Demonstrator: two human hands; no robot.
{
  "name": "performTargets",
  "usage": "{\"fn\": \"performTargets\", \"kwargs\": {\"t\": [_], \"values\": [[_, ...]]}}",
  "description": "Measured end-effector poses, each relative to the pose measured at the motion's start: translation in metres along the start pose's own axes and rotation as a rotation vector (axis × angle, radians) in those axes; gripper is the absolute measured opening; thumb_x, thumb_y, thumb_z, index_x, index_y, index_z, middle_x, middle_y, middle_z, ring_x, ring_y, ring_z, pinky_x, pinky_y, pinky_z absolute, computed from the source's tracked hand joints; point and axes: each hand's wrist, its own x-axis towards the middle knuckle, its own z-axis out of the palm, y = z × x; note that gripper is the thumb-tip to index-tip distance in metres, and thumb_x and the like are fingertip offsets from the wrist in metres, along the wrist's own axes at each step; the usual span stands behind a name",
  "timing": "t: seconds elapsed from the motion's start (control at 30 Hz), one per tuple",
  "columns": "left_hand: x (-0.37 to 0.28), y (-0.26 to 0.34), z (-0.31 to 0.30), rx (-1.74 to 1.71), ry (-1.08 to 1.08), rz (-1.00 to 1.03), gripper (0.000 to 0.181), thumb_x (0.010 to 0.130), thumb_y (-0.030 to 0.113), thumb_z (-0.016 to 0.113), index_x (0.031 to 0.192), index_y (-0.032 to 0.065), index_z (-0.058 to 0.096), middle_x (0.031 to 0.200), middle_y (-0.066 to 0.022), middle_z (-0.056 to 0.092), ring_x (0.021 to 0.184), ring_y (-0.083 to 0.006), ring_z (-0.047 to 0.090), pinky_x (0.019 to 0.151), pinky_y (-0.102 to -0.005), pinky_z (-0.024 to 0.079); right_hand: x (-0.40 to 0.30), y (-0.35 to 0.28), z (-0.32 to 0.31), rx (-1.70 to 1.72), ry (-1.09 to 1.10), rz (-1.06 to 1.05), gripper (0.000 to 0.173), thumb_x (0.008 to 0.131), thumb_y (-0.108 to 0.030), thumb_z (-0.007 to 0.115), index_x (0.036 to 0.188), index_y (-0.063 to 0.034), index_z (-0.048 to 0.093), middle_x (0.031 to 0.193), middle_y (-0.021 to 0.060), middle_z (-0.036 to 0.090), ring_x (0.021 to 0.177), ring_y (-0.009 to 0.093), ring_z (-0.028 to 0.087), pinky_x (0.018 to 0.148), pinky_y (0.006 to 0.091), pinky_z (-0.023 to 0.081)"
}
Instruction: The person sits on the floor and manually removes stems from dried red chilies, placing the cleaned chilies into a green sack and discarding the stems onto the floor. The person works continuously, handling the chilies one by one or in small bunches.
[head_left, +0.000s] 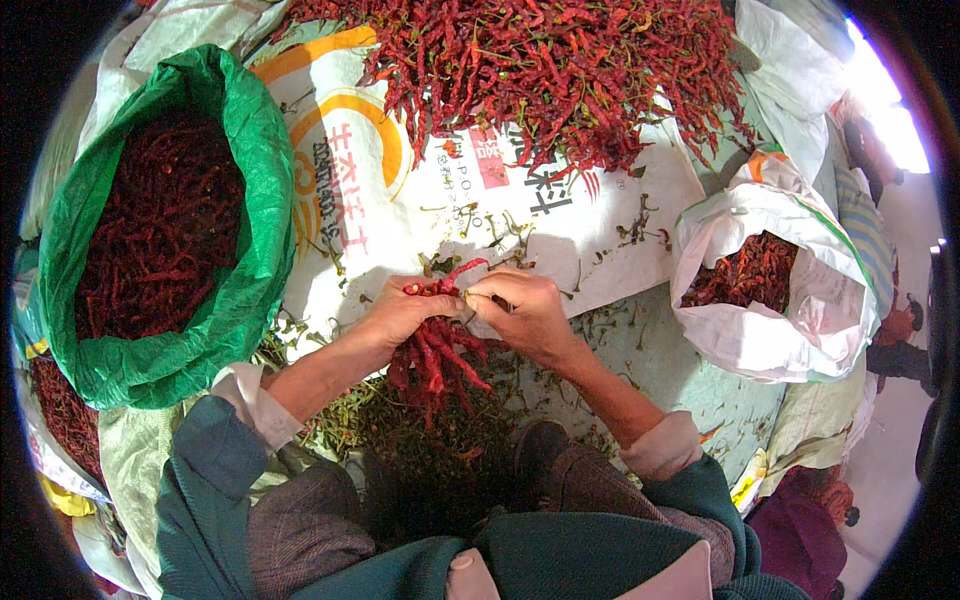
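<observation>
A bunch of dried red chili peppers (435, 356) hangs from my left hand (409, 307), whose fingers and thumb are closed around its upper part. My right hand (525, 307) is just beside it, thumb and forefinger pinched at the stem end of a chili in the bunch. What sits between those fingertips is too small to make out. Beyond both hands, a large heap of dried red chilies (555, 75) lies on a flattened white printed sack (420, 217). Loose green-brown stems (495, 232) are scattered over the sack.
On the left stands a green woven sack (259, 180) holding dark red chilies (165, 225). A white sack (832, 307) at the right holds smaller dried chilies (750, 274). Discarded stems (360, 420) pile up below my hands, between my legs. More filled bags (67, 420) line the left edge.
</observation>
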Motion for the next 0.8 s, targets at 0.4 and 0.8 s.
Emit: {"fn": "performTargets", "kwargs": {"t": [0.4, 0.8], "values": [[-0.006, 0.001, -0.001, -0.11, 0.005, -0.102, 0.019, 0.074, 0.017, 0.069, 0.086, 0.0048, 0.061, 0.073, -0.0011, 0.06, 0.06, -0.011, 0.057, 0.055, -0.0247, 0.048, -0.003, 0.001, 0.004, -0.363, 0.106, -0.193, 0.005, 0.068, -0.007, 0.062, 0.07, -0.0074, 0.058, 0.064, 0.0051, 0.054, 0.056, 0.021, 0.056, 0.048, 0.0316, 0.046], [-0.008, 0.001, -0.003, 0.059, 0.014, 0.081, 0.014, 0.073, 0.009, 0.067, 0.083, 0.0014, 0.063, 0.073, -0.0031, 0.062, 0.064, -0.0105, 0.058, 0.061, -0.0249, 0.048, -0.003, -0.028, -0.013, 0.132, -0.048, -0.002, 0.009, 0.071, -0.007, 0.062, 0.077, -0.0016, 0.06, 0.071, 0.0093, 0.059, 0.063, 0.023, 0.059, 0.055, 0.0314, 0.047]]}}
